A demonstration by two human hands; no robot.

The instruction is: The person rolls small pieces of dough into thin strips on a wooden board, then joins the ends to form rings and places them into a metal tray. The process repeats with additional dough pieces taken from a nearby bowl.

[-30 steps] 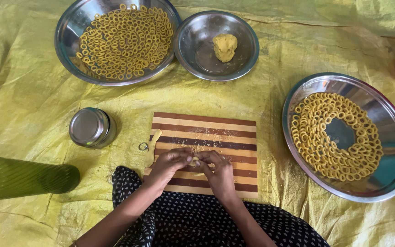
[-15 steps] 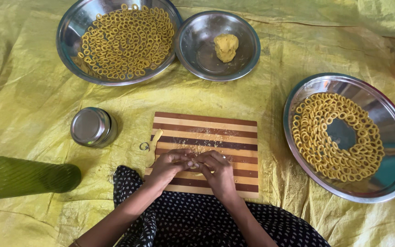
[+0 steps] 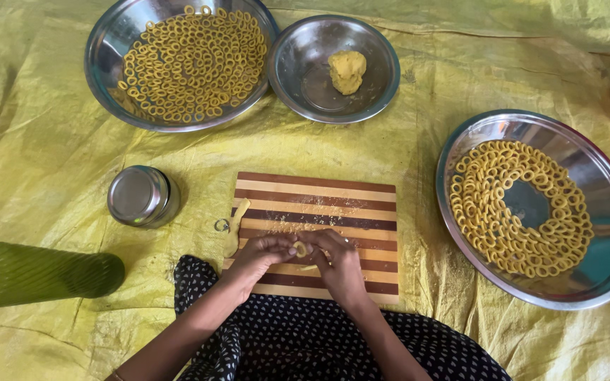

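A small yellow piece of dough (image 3: 301, 248) sits pinched between the fingertips of both hands above the near half of the striped brown-and-cream wooden cutting board (image 3: 317, 204). The left hand (image 3: 262, 254) curls in from the board's left side, fingers bent close around the dough; the right hand (image 3: 339, 262) meets it from the right, fingers likewise closed onto the same piece. Crumbs of dough lie scattered across the board's middle stripes.

At the board's left edge a thin yellow dough strip (image 3: 236, 224) hangs partly off the wood, with a small metal ring (image 3: 221, 225) just beside it. Further left of the board stands a round steel tin (image 3: 140, 195), and beyond that lies a green bottle (image 3: 37, 274) on its side.

Beyond the board's far edge sit a small steel bowl (image 3: 305, 77) holding a lump of yellow dough (image 3: 347, 70) and a large steel plate (image 3: 107, 49) heaped with yellow dough rings (image 3: 192, 63). To the board's right, well apart, a wide steel plate (image 3: 601, 197) carries more rings (image 3: 503, 212). Everything rests on a yellow plastic sheet (image 3: 51, 141).
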